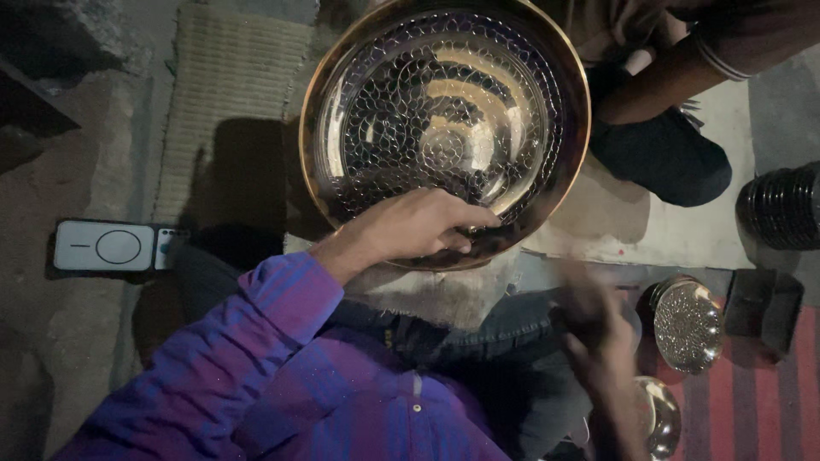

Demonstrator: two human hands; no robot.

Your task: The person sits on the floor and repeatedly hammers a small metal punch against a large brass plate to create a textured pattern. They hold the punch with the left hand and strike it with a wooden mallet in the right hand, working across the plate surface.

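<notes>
Two hands work over the floor. The left hand (418,226) rests on the near rim of a large round metal tray (444,128), its fingers (465,224) curled and pressed together over the edge, gripping it. That tray, embossed with a scale-like pattern and edged in a brassy rim, stands tilted up at the middle of the scene, its face turned toward the camera and its near edge resting just above the person's lap. The left arm wears a purple and blue striped sleeve (256,341).

At the near right, the right hand (598,333) is blurred; whether its fingers are spread or holding anything cannot be told. Just right of it sits a small hammered metal bowl (688,324) on a red striped mat (760,401), and another shiny bowl (658,414) lies nearer, partly hidden by the hand. A stack of dark bowls (781,205) stands at the far right edge.

Left of the tray, a woven mat (222,94) lies on the floor, and a white phone with a ring on its back (115,246) lies near the left elbow. Another person's arm and dark trousers (666,154) show beyond the tray, far right.
</notes>
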